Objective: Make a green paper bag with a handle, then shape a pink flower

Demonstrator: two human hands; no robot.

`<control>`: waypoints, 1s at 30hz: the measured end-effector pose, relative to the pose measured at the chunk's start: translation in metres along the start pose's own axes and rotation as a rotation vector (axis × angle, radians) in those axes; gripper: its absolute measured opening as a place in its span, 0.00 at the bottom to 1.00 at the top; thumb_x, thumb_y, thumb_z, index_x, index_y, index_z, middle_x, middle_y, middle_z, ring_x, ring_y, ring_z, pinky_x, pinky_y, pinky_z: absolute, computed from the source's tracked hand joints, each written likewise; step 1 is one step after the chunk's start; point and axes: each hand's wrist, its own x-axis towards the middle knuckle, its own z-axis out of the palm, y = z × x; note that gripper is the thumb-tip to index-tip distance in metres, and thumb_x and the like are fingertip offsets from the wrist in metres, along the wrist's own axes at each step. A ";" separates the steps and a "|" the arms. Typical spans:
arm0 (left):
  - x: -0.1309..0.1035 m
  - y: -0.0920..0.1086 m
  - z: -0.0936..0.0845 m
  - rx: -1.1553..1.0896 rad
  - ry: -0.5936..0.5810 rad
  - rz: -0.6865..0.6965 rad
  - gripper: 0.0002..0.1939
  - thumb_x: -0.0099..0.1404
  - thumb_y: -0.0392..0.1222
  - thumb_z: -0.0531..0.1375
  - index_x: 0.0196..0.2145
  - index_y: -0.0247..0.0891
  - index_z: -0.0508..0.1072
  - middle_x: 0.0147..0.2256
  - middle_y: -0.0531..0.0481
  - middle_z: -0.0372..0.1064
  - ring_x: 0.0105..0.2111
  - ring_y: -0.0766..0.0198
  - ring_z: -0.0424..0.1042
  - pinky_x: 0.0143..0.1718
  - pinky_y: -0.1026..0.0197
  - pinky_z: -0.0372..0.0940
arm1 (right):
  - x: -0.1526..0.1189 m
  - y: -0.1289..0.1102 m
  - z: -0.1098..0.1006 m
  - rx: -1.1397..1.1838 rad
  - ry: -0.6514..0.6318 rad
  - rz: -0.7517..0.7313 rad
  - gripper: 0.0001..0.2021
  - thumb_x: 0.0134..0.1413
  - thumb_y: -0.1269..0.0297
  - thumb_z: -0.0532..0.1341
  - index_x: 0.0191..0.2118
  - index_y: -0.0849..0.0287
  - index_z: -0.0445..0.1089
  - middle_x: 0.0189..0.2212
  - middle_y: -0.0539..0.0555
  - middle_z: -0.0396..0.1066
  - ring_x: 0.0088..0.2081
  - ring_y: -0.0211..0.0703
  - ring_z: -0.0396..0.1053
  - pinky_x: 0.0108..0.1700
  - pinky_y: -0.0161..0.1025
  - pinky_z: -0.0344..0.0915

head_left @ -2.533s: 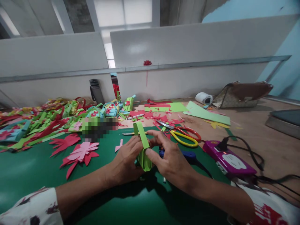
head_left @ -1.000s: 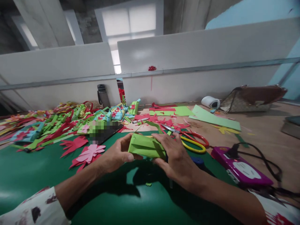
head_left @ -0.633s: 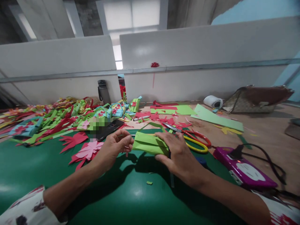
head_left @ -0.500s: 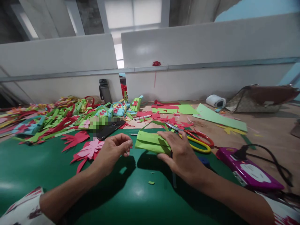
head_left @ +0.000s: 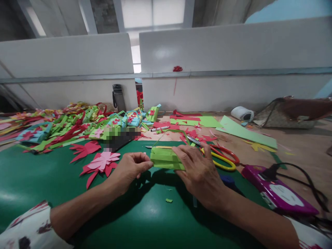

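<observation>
Held just above the green mat is a small folded paper bag in light green, with a thin strip handle at its back. My right hand is closed around the bag's right end, thumb below and fingers over the top. At the left end, my left hand pinches the lower corner between thumb and forefinger; any small piece under those fingertips is hidden. Behind the bag lies a thin blade. Scissors with red and yellow handles rest beside my right hand.
Left of my hands lie pink and red paper flowers, a dark phone and a heap of paper bags and strips. A purple power strip with a cable sits at right. Farther back are paper sheets, a white roll and a handbag.
My left hand has moved right, from apart to touching the paper bag's left end. The bag has tilted, showing more of its folded side. My right hand keeps its hold.
</observation>
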 end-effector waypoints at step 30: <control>0.005 -0.008 -0.013 -0.206 -0.002 -0.058 0.11 0.50 0.42 0.65 0.24 0.34 0.66 0.15 0.59 0.58 0.14 0.77 0.49 0.15 0.71 0.43 | 0.018 0.014 -0.002 1.089 -0.263 0.881 0.06 0.45 0.66 0.59 0.23 0.61 0.62 0.13 0.43 0.59 0.16 0.30 0.56 0.20 0.29 0.53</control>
